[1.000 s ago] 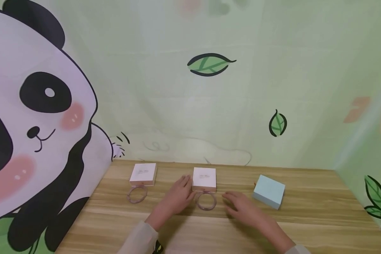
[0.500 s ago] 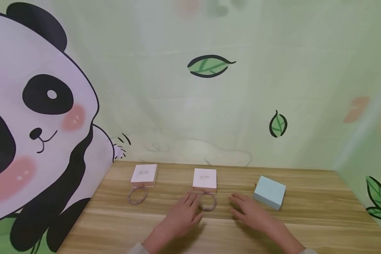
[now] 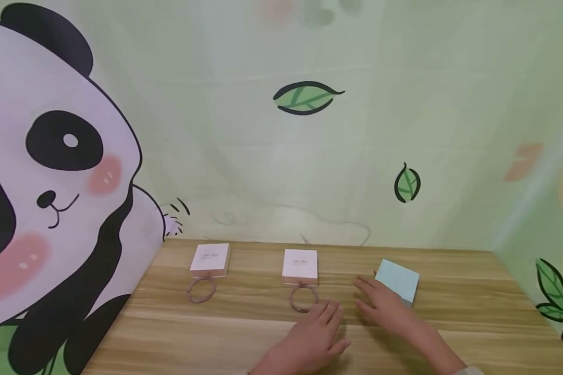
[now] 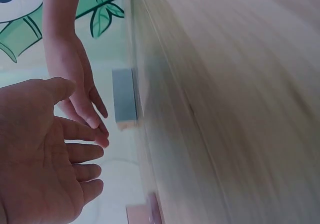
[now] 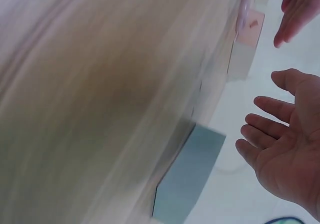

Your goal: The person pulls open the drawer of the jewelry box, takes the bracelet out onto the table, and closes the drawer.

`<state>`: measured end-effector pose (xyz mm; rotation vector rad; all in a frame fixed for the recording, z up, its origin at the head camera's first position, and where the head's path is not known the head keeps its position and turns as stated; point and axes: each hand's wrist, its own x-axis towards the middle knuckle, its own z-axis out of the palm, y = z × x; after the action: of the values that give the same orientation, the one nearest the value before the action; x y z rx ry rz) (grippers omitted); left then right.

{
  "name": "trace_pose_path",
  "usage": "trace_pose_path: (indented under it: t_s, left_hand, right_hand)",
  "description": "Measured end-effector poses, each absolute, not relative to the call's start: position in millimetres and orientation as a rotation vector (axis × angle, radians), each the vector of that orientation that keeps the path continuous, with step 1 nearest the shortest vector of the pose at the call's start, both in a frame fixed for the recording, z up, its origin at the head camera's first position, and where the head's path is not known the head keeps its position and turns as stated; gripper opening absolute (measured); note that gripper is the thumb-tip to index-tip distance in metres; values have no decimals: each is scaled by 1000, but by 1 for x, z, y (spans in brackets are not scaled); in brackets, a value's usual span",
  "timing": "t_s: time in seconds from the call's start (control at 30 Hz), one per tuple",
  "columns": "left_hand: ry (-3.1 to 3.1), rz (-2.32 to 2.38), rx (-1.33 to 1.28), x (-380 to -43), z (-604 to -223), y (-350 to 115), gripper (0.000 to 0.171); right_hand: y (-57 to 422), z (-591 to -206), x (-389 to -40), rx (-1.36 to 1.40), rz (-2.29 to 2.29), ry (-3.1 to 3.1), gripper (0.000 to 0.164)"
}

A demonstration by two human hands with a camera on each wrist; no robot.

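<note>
Both hands have shifted toward the person's right.
The left hand (image 3: 306, 336), a second ago at the left side of the middle white square box with grey lettering (image 3: 300, 264), then over the left edge of the thin mauve ring (image 3: 291, 299) before it, has crossed to the ring's near right side, leaving that left edge in sight. The right hand (image 3: 388, 308), earlier between the ring and the light blue square box (image 3: 398, 278), has moved farther right and forward, and in the head view now covers the blue box's near left corner.
</note>
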<state>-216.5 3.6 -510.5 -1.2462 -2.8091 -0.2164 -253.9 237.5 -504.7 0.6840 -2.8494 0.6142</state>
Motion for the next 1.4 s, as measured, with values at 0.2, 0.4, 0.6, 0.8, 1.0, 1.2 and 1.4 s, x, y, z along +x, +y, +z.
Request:
trace_pose_path:
  t_s: [0.2,0.4,0.6,0.8,1.0,1.2,1.4]
  left_hand:
    - [-2859,-263,-1287,-215,-509,28,67]
    - [-2748,-113,-1327,-212,-518,63,66]
    - [-2692,-56,-1385,-209,-521,93,67]
    - [-2739,-147,-1413,-210,-521,109,63]
    - [-2738,-136,-1363,-217,-519,129,60]
    - [-2769,-230,-1228,-234,-518,149,56]
    - [-2836,-308,-1141,-248,-518,163,60]
  right_hand:
    - [259,-496,-254,623,638,-2832,43]
    - [280,-495,-260,617,594,-2801,41]
    - [303,-496,-263,525,591,-2850,43]
    - [327,-497,-260,412,658,-2861,45]
    - [345,-499,-258,348,691,-2864,44]
    - [355,-502,-258,328,673,-2884,44]
    - [366,-505,-252,304,657,-2886,42]
